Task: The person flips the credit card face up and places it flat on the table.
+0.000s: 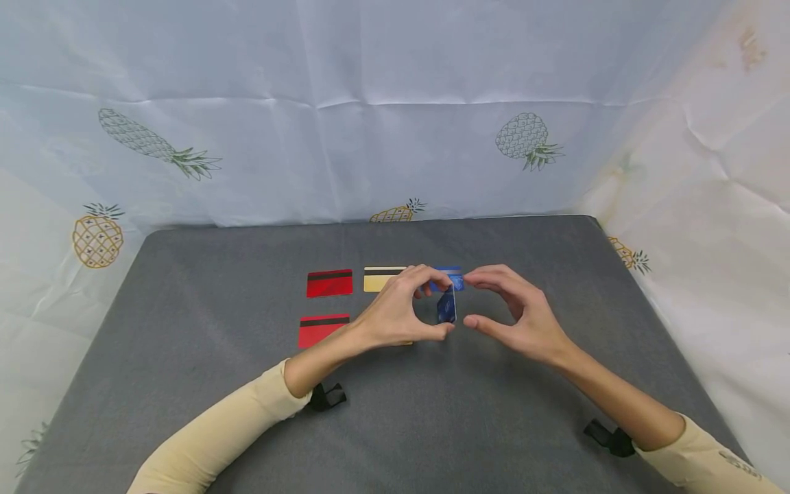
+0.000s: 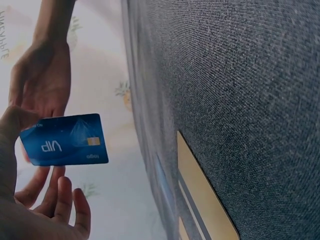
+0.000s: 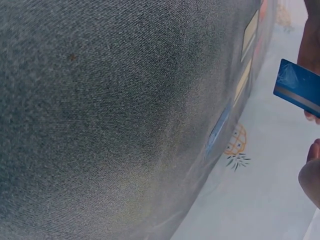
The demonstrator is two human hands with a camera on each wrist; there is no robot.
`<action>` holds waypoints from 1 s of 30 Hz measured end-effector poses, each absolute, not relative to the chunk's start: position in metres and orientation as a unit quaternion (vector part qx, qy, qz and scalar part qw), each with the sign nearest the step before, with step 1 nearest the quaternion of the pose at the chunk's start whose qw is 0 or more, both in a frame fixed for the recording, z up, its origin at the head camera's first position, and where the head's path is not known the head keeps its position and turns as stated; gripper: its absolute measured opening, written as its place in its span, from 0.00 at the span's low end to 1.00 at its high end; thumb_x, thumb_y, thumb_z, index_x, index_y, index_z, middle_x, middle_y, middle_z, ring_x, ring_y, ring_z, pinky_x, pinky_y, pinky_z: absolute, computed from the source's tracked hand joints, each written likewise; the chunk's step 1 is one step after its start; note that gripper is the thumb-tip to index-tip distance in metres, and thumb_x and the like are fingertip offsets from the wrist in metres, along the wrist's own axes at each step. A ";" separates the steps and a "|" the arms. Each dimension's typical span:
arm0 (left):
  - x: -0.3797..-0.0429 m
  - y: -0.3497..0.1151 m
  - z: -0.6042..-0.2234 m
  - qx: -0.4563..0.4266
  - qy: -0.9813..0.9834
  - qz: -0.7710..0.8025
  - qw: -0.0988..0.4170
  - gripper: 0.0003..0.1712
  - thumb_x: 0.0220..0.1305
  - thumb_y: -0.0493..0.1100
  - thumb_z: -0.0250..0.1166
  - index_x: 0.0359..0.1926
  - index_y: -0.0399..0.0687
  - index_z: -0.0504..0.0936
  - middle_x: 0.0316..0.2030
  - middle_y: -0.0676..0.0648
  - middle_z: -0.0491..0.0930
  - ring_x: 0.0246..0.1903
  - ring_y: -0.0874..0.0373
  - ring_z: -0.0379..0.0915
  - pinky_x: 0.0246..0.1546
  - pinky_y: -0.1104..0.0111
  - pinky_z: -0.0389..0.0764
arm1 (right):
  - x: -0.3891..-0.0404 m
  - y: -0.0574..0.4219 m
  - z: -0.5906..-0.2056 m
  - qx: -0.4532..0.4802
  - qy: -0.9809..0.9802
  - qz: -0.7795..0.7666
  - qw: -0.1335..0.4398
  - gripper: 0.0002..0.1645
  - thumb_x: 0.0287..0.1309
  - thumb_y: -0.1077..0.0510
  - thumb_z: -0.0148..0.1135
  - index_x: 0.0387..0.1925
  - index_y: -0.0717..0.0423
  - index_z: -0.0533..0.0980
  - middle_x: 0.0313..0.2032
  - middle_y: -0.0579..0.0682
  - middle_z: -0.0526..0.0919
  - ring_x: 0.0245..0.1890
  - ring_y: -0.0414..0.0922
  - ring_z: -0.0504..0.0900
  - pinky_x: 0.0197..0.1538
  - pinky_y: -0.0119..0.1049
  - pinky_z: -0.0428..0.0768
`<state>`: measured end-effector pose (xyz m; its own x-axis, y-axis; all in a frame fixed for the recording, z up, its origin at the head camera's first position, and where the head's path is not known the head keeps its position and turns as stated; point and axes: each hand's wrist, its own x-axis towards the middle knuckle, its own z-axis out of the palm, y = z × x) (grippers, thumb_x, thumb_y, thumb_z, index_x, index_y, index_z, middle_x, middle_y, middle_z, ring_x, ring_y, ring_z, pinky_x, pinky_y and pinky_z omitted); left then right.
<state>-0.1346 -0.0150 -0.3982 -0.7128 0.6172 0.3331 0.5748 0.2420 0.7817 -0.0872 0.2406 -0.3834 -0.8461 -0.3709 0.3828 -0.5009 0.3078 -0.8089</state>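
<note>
My left hand (image 1: 395,312) pinches a blue bank card (image 1: 446,307) on edge between thumb and fingertips, above the table. In the left wrist view the card (image 2: 65,142) shows a gold chip and the letters VIP. Its other side, with a stripe, faces the right wrist camera (image 3: 295,87). Just to the right, my right hand (image 1: 518,312) holds nothing; its thumb and fingers are spread in a C-shape beside the card. Behind the hands lies another blue card (image 1: 457,281), partly covered by the left fingers.
On the grey table (image 1: 247,274) lie an upper red card (image 1: 330,285), a lower red card (image 1: 317,333) and a gold card (image 1: 378,281). Another gold card (image 1: 405,343) is mostly hidden under the left hand. A pineapple-print curtain (image 1: 345,158) borders the table's back and sides.
</note>
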 end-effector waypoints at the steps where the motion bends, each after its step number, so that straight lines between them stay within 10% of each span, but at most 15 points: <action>1: -0.135 -0.015 -0.398 0.379 0.787 0.485 0.023 0.30 0.55 0.46 0.80 0.59 0.47 0.82 0.52 0.48 0.84 0.48 0.58 0.74 0.54 0.52 0.83 | -0.087 0.240 -0.383 0.271 -0.806 0.522 0.061 0.40 0.49 0.79 0.78 0.65 0.62 0.80 0.61 0.63 0.80 0.65 0.43 0.80 0.74 0.28 0.75; 30: -0.132 -0.013 -0.397 0.395 0.787 0.474 0.022 0.32 0.55 0.47 0.82 0.59 0.47 0.82 0.53 0.49 0.85 0.47 0.56 0.76 0.53 0.53 0.83 | -0.089 0.235 -0.388 0.299 -0.808 0.505 0.056 0.38 0.49 0.76 0.80 0.63 0.61 0.81 0.61 0.56 0.80 0.66 0.37 0.78 0.75 0.26 0.74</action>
